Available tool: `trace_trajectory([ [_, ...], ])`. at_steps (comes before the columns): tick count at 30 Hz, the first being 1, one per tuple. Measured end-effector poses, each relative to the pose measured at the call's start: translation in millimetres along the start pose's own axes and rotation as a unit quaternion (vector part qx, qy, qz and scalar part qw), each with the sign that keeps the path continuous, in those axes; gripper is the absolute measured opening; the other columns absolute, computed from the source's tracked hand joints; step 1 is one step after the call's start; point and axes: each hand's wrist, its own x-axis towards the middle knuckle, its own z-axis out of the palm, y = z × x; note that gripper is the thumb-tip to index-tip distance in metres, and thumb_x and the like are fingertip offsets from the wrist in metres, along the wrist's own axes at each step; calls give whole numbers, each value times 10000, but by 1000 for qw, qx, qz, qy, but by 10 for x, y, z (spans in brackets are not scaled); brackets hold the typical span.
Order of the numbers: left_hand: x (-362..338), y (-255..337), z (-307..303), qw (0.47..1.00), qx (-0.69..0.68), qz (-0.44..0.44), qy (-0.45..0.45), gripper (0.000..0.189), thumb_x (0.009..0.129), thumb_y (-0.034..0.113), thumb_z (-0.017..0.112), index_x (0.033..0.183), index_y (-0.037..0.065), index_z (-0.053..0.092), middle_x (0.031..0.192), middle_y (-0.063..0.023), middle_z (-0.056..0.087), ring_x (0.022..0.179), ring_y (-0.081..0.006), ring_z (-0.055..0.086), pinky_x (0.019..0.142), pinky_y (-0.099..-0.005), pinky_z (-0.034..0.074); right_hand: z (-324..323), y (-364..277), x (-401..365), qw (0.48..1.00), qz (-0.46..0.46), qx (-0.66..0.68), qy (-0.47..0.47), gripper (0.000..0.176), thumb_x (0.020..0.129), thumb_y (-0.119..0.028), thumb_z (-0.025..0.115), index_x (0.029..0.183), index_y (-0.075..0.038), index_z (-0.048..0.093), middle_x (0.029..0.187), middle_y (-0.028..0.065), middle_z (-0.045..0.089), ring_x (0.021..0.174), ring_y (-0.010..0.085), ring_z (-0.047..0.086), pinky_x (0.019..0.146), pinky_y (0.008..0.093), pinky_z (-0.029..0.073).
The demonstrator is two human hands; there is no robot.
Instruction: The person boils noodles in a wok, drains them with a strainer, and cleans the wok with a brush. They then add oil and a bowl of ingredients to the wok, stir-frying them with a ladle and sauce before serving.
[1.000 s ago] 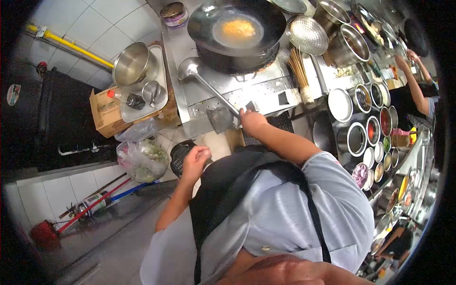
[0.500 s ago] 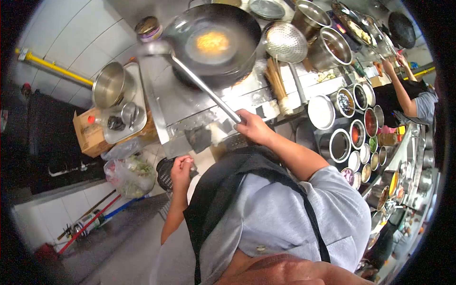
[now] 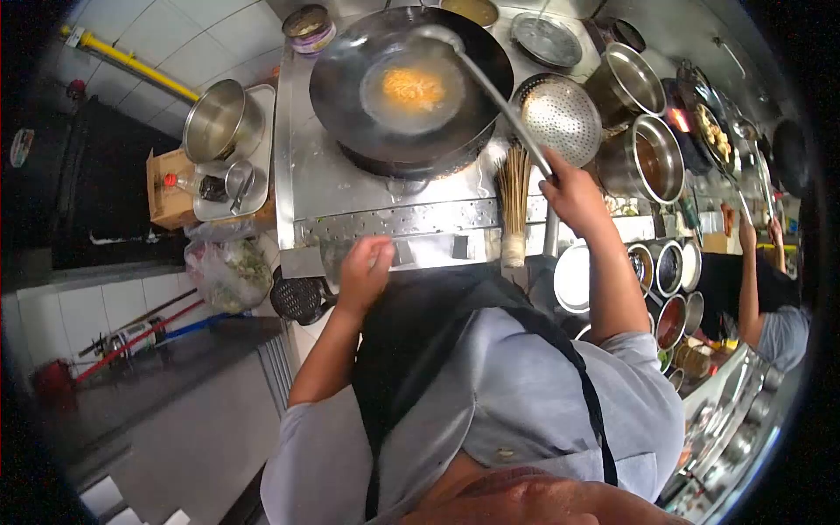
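My right hand (image 3: 573, 192) is closed round the long metal handle of a ladle (image 3: 503, 101), whose bowl is over the far side of a large black wok (image 3: 339, 105). In the middle of the wok lies a heap of yellow-orange food (image 3: 413, 89) with clear liquid around it. My left hand (image 3: 366, 271) hovers by the front edge of the steel stove (image 3: 306, 188), its fingers curled in with nothing visible in them. A bamboo brush (image 3: 514, 206) stands just left of my right hand, and a perforated strainer (image 3: 560, 118) lies beyond it.
To the right are steel pots (image 3: 658, 159) and several seasoning containers (image 3: 573, 278). Another person (image 3: 751, 280) works at a second pan (image 3: 713, 131). At left, a tray (image 3: 258, 188) carries a steel bowl (image 3: 223, 121); a plastic bag of greens (image 3: 229, 273) lies below.
The ladle has swung from the wok's left side to its far right, my right hand moving right with it. My left hand has risen towards the stove. The camera view has shifted.
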Motion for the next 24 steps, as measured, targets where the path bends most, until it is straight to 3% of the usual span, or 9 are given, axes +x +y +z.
trace_trajectory([
  [2,205,307,114,999,12,43,0,202,933,161,647,1054,-1,660,997,-134,694,881,-222,676,807,-317,526,91,-84,215,997,-8,-44,-70,602,869,-140,590,1452,-88,449,964,264,680,910,414,666,824,480,508],
  [5,345,537,165,996,-12,85,-25,214,915,150,652,1056,-11,658,1022,-156,689,897,-254,677,808,-330,531,246,-7,281,993,-46,-79,-76,614,853,-125,593,1454,-115,462,887,251,670,830,385,669,788,447,516],
  [8,397,351,178,992,-37,110,-51,201,953,170,624,1097,37,663,1078,-96,701,965,-170,650,863,-320,508,-88,-8,74,991,-11,1,-132,616,839,-119,601,1445,-129,491,815,218,648,738,326,648,745,400,510],
  [12,217,30,184,992,-83,-37,-84,210,947,189,631,1082,32,665,1055,-98,705,940,-183,664,849,-316,521,-252,-70,-63,984,41,35,-171,615,836,-127,616,1441,-127,503,762,170,624,691,263,611,720,368,498],
  [13,170,9,177,985,-103,-96,-97,225,930,196,645,1062,16,670,1049,-115,708,936,-205,678,843,-319,532,-192,-75,-26,984,43,35,-167,615,836,-127,616,1441,-127,503,762,170,624,691,263,611,720,368,498],
  [16,80,-13,135,989,-62,-62,-119,232,934,210,648,1074,27,669,1047,-99,713,940,-194,678,850,-316,528,277,-12,138,996,-8,12,-87,634,851,-159,630,1461,-123,464,837,220,668,786,357,670,769,415,512],
  [20,44,-55,66,989,-58,-44,-127,235,935,213,648,1084,33,666,1046,-92,711,934,-188,677,856,-317,525,659,-219,321,998,42,-34,-15,624,870,-150,594,1467,-70,431,973,280,678,943,414,673,829,436,512],
  [23,29,-129,25,989,-81,-35,-121,239,937,220,650,1082,30,663,1043,-97,711,927,-190,673,861,-319,521,721,-169,436,998,67,13,-14,599,880,-144,573,1458,-54,441,987,285,675,962,422,666,847,450,503],
  [24,23,-163,16,988,-94,-38,-114,238,936,221,654,1079,30,662,1040,-96,709,923,-189,671,858,-321,521,740,-52,424,999,23,36,20,603,879,-129,581,1463,-63,449,846,204,683,782,328,690,733,413,523],
])
